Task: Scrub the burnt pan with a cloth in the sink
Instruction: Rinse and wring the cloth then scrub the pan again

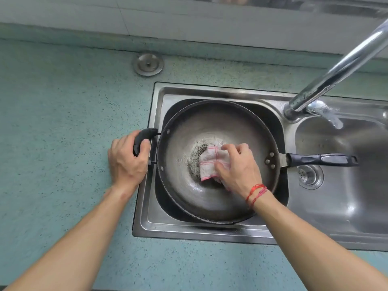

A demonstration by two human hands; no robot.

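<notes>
Seen from above, the pan (220, 122) sits in the sink's (159, 225) left basin, looking heavy and stiff, steadied by the left hand (126, 160) curled round its loop handle (140, 138), while the right hand (239, 166) pinches the soft, limp cloth (210, 162) onto the burnt patch (196, 153) at the centre.

pan (210, 127) fills l. basin (151, 215), faucet (340, 66) overhangs rt — counter (52, 122) open

Dark round pan (218, 127) sits in left sink (147, 206) basin, burnt patch at centre; crumpled white red-striped cloth (211, 162) on patch.
</notes>
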